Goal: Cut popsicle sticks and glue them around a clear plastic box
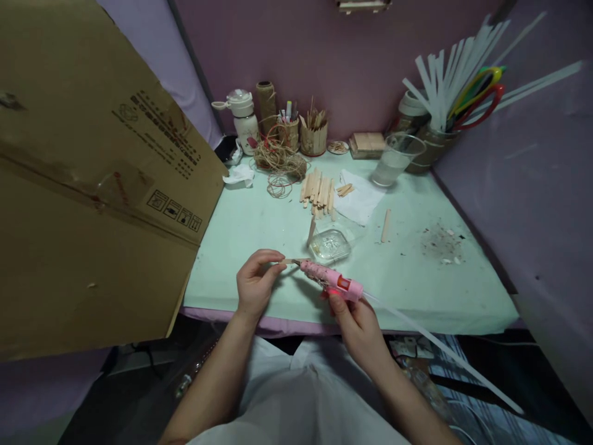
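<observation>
White clothing [296, 408] lies nearest; past it, our left hand [254, 284] pinches a stick [289, 261] near the dish [330, 245], our right hand [364, 327] grips the glue gun [331, 278], tip at the stick. Likely we're applying glue (too small to see), which calls for a steady pinch.

At my ten o'clock, a large cardboard box [92, 204] leans beside the table, printed with dark symbols. Toward eleven I see a white lidded drink bottle [246, 127], and right of it some marker pens [288, 111] upright in a holder [288, 133]. At one o'clock, red-handled scissors [486, 111] stand beyond a clear plastic cup [391, 164].
</observation>
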The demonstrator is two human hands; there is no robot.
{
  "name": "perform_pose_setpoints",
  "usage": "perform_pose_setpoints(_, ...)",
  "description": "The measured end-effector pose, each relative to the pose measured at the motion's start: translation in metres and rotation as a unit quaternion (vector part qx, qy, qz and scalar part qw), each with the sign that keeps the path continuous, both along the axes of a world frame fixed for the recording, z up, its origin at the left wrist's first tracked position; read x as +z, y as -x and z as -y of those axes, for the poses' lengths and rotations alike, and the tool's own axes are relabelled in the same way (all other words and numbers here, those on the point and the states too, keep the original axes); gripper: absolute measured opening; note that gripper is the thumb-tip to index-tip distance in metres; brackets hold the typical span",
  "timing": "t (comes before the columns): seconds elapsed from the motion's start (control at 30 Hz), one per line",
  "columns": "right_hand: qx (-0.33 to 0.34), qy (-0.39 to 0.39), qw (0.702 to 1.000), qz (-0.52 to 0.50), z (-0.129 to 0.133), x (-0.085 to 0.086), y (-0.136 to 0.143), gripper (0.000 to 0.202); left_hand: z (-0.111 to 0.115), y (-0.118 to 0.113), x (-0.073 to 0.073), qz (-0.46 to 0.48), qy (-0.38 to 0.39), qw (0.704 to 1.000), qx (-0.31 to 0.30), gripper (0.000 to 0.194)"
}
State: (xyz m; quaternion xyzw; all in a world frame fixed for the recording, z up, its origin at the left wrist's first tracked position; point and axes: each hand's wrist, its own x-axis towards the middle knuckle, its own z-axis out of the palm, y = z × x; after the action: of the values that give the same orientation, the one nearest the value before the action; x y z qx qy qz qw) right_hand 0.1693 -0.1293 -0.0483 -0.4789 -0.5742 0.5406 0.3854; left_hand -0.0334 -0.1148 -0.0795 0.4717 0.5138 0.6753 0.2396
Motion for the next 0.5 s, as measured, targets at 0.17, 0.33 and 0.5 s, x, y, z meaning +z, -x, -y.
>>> perform_pose_setpoints(0.17,-0.004,0.006,1.0,0.01,0.001,-0.001,0.002,0.05,0.001,0.0,-0.001,-0.003,-0.007,1.0,-0.006,0.007)
perform_pose_setpoints(0.33,-0.005,0.011,1.0,0.029,0.003,-0.007,0.001,0.054,0.002,0.001,-0.003,-0.004,-0.006,1.0,-0.005,0.008)
perform_pose_setpoints(0.5,-0.009,0.012,0.998,0.053,0.003,-0.017,-0.001,0.053,0.002,0.001,-0.003,-0.007,-0.017,1.0,-0.014,0.008)
